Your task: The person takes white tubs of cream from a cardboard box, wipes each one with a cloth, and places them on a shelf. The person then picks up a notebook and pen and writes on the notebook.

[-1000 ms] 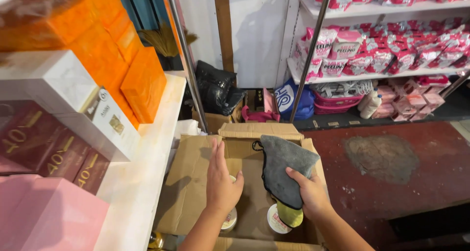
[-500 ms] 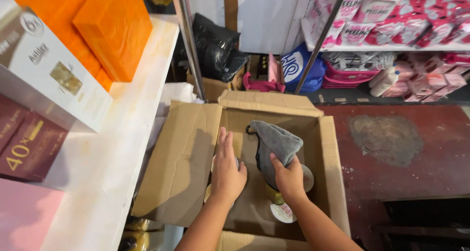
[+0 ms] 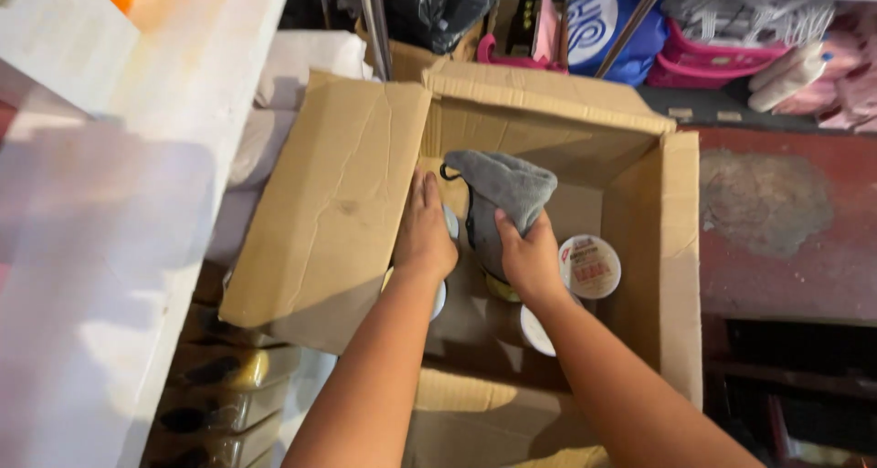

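An open brown cardboard box (image 3: 338,203) stands on the floor below me, with both my hands reaching into it. My right hand (image 3: 530,258) grips a grey cloth (image 3: 502,187) that is draped over a jar underneath. My left hand (image 3: 426,232) rests palm down on a white jar lid inside the box, near the left wall. Round white-lidded jars (image 3: 589,267) stand on the box's bottom, one to the right of my right hand and another partly hidden under my right wrist.
A white shelf (image 3: 119,212) runs along the left, with bottles on a lower level beneath it. Behind the box are a metal pole (image 3: 375,21), a black bag, a blue bag (image 3: 603,21) and pink baskets. Dark red floor lies to the right.
The view has tilted down and closer to the box. Both hands have gone deeper into it, the right hand carrying the grey cloth down among the jars.
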